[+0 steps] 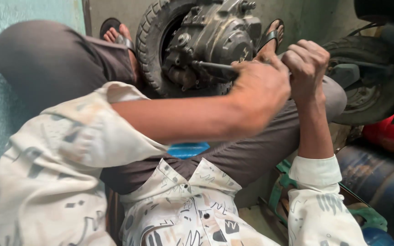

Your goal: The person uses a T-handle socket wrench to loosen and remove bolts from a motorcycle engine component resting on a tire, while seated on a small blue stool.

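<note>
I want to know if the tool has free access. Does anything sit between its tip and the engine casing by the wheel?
Nothing visible does: the metal tool, held in the left hand, reaches straight to the engine casing.

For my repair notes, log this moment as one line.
left hand: grips metal tool | right hand: fist beside it | tool tip: at greasy engine case | tyre: behind

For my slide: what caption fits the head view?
Both hands, left and right, grip a metal tool against a scooter engine.
</note>
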